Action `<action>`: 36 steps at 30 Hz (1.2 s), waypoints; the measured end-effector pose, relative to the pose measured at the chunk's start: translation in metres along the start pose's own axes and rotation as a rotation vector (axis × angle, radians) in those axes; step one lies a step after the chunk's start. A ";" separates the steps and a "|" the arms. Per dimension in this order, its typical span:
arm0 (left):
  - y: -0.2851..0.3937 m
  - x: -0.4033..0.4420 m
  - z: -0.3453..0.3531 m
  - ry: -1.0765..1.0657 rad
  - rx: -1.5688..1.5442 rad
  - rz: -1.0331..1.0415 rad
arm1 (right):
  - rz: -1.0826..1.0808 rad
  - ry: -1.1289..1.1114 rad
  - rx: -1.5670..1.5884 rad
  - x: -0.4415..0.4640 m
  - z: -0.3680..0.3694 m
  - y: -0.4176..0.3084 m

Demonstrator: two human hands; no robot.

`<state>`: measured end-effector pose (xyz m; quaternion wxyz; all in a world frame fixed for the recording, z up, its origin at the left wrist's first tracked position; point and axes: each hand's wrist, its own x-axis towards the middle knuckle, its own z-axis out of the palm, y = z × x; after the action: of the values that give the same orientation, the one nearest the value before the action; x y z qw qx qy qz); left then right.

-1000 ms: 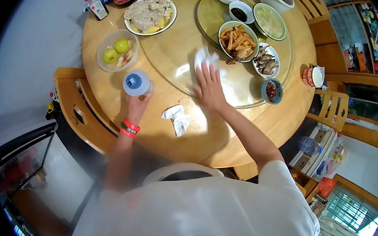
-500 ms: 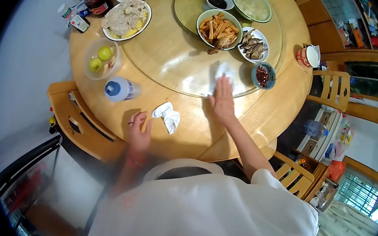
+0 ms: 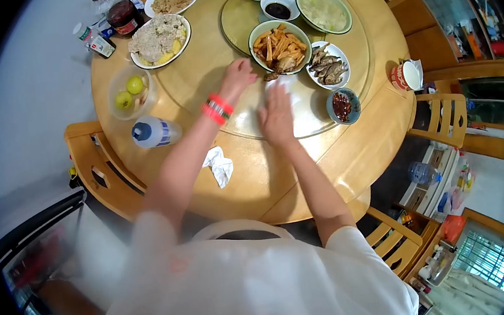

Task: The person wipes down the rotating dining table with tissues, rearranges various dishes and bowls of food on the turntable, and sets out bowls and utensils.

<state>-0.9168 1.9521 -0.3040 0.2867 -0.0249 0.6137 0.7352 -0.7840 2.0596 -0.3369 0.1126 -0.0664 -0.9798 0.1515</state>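
My right hand (image 3: 277,116) lies flat on the glass turntable (image 3: 199,96), fingers stretched forward, with a white tissue (image 3: 278,85) partly showing at the fingertips. Just left of the bowl of brown strips and meat pieces (image 3: 280,44) is my left hand (image 3: 239,77), wearing a red band at the wrist. Its fingers look bent, but blur hides whether they hold or touch anything. A crumpled white tissue (image 3: 220,167) rests on the wooden table near the front edge, below my left forearm.
Around the turntable stand a plate of small fish (image 3: 329,67), a bowl of red chili sauce (image 3: 343,106), a soup bowl (image 3: 324,10) and a dark sauce bowl (image 3: 278,10). Leftward are a bottle (image 3: 155,132), a fruit container (image 3: 114,103) and a heaped plate (image 3: 161,39).
My left hand has moved from beside the crumpled tissue forward and right, near the bowl of brown strips. My right hand has slid slightly forward and left with the tissue on the glass.
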 end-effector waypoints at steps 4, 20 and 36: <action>-0.004 0.036 0.013 0.063 0.146 -0.096 | -0.005 -0.026 -0.017 0.006 0.009 -0.002; -0.013 -0.150 -0.076 0.090 0.006 0.003 | 0.107 0.220 0.053 0.153 0.047 0.047; -0.037 -0.241 -0.098 0.193 0.239 -0.148 | -0.428 0.055 -0.045 0.197 0.068 -0.021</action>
<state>-0.7299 1.7705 -0.2670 0.2806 -0.1062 0.7179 0.6281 -0.9927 2.0527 -0.3542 0.1672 0.1365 -0.9712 0.1004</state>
